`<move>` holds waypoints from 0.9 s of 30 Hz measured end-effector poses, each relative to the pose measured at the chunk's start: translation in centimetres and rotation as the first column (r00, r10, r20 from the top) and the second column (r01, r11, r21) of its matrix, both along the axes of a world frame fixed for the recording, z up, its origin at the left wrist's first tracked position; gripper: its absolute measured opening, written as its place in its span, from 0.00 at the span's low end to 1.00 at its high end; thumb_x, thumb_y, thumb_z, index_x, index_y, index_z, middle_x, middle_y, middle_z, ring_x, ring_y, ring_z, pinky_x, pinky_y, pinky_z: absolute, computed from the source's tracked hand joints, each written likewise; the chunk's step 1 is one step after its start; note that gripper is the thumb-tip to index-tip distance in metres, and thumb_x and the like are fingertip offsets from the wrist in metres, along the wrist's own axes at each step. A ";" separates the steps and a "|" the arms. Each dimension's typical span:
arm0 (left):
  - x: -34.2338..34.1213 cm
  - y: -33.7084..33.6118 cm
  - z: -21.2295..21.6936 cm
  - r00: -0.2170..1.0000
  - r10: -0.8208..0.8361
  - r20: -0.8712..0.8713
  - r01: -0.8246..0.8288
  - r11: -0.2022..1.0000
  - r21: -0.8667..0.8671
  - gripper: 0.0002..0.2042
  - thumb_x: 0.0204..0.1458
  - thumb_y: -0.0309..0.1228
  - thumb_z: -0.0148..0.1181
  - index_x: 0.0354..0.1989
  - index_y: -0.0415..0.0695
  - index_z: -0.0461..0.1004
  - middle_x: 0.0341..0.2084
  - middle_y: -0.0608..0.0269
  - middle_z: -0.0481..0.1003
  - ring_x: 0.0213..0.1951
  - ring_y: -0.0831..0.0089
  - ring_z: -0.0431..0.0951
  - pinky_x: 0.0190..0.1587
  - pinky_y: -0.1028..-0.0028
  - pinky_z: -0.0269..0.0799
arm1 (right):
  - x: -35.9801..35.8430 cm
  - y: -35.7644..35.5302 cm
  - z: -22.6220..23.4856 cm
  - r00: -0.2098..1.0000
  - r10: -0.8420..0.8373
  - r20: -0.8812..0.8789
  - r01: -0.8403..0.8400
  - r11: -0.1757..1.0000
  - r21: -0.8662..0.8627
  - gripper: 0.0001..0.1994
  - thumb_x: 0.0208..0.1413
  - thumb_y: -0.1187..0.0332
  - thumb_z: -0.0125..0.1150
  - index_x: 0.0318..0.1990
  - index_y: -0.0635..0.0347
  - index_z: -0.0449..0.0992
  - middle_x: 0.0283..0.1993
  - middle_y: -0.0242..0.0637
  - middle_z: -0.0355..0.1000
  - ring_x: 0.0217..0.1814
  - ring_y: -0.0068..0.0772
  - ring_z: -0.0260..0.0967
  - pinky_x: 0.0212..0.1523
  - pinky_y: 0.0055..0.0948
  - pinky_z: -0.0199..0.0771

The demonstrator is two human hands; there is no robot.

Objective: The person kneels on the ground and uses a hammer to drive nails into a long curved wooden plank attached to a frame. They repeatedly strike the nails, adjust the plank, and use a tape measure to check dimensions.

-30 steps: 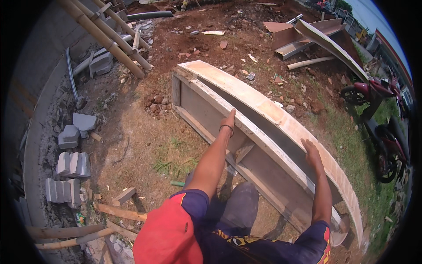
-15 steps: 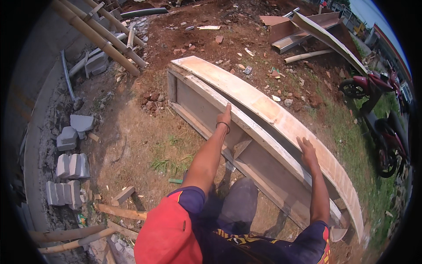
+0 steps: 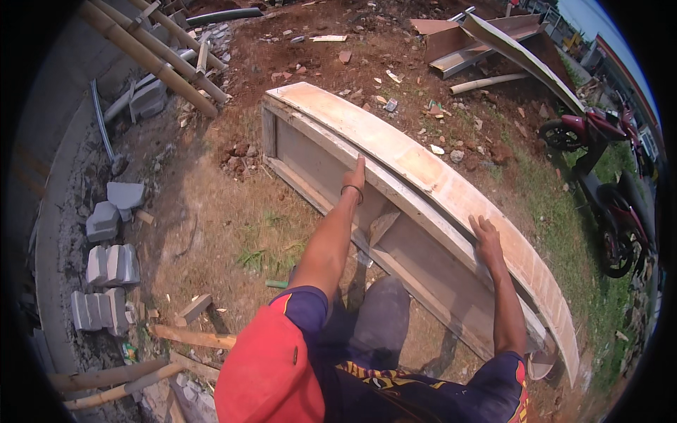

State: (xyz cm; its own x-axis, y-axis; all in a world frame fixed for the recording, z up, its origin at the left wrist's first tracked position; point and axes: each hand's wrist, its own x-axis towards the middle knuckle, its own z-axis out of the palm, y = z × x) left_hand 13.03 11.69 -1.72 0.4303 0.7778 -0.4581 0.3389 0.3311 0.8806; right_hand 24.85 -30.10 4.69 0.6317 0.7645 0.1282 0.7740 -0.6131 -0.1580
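A long wooden framed panel [image 3: 430,264] with batten rails and a cross brace stands on its long edge in front of my legs, leaning. Against its far side is a pale, stained plywood board [image 3: 416,158], with a narrow dark gap between the two toward the right. My left hand [image 3: 355,178], a dark band at its wrist, is closed over the panel's top rail, left of the brace. Farther right, my right hand [image 3: 488,245] grips the plywood board's upper edge; its fingertips show, while the thumb side is partly hidden.
Grey blocks [image 3: 113,264] line the wall at left, with bamboo poles [image 3: 151,60] above them. Timber pieces [image 3: 194,337] lie by my left side. Motorcycles [image 3: 613,204] stand on grass at right. Bent sheets [image 3: 486,49] lie on the rubble-strewn soil beyond.
The gap between plywood board and framed panel has narrowed as the board comes closer to the rail. Both hands keep nearly the same places, and the view has shifted slightly.
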 end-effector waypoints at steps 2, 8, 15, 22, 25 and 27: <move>0.4 0.5 -0.5 0.999 -0.039 -0.007 0.039 0.999 -0.033 0.49 0.48 0.69 0.49 0.47 0.20 0.70 0.47 0.32 0.73 0.53 0.50 0.73 0.54 0.60 0.65 | -0.4 0.0 0.1 1.000 -0.004 0.002 0.004 1.000 -0.015 0.37 0.46 0.85 0.46 0.65 0.39 0.65 0.67 0.50 0.59 0.67 0.61 0.56 0.61 0.68 0.55; 1.2 1.3 -3.0 0.999 0.048 -0.004 -0.048 0.997 0.065 0.45 0.47 0.68 0.51 0.39 0.23 0.74 0.24 0.55 0.73 0.23 0.70 0.68 0.26 0.66 0.63 | -0.5 -0.2 1.1 0.998 0.067 0.017 -0.068 0.996 0.055 0.36 0.43 0.86 0.48 0.62 0.43 0.68 0.63 0.51 0.63 0.64 0.62 0.60 0.62 0.58 0.59; 0.2 1.2 -2.7 1.000 -0.008 0.014 0.007 0.999 0.043 0.45 0.46 0.69 0.50 0.37 0.26 0.75 0.20 0.59 0.69 0.20 0.73 0.64 0.23 0.68 0.59 | 0.5 0.0 2.7 0.988 0.152 0.002 -0.152 0.984 0.094 0.37 0.38 0.86 0.51 0.62 0.49 0.68 0.59 0.54 0.67 0.60 0.61 0.63 0.61 0.46 0.63; 0.0 0.8 -0.4 0.999 -0.044 -0.019 0.042 0.994 -0.099 0.54 0.46 0.74 0.43 0.48 0.18 0.69 0.46 0.36 0.74 0.49 0.54 0.73 0.53 0.63 0.66 | -0.5 -0.4 0.8 0.990 0.128 0.056 -0.131 0.990 0.050 0.39 0.39 0.86 0.52 0.64 0.44 0.66 0.62 0.52 0.64 0.63 0.62 0.61 0.62 0.47 0.60; 0.5 0.5 0.6 0.997 0.067 -0.047 -0.071 0.993 -0.093 0.56 0.45 0.76 0.41 0.48 0.19 0.69 0.44 0.39 0.75 0.46 0.56 0.74 0.50 0.62 0.67 | -0.8 -0.6 0.1 0.994 0.102 0.024 -0.102 0.995 0.000 0.38 0.42 0.85 0.53 0.65 0.41 0.65 0.65 0.49 0.62 0.65 0.60 0.59 0.62 0.53 0.59; 0.9 0.6 1.4 0.991 0.096 -0.090 -0.100 0.994 -0.041 0.56 0.44 0.77 0.40 0.46 0.20 0.70 0.37 0.45 0.76 0.39 0.59 0.75 0.43 0.63 0.69 | -1.0 -0.6 -0.1 0.998 0.066 0.004 -0.066 0.998 -0.023 0.37 0.45 0.84 0.53 0.65 0.39 0.64 0.66 0.48 0.61 0.66 0.59 0.58 0.63 0.58 0.57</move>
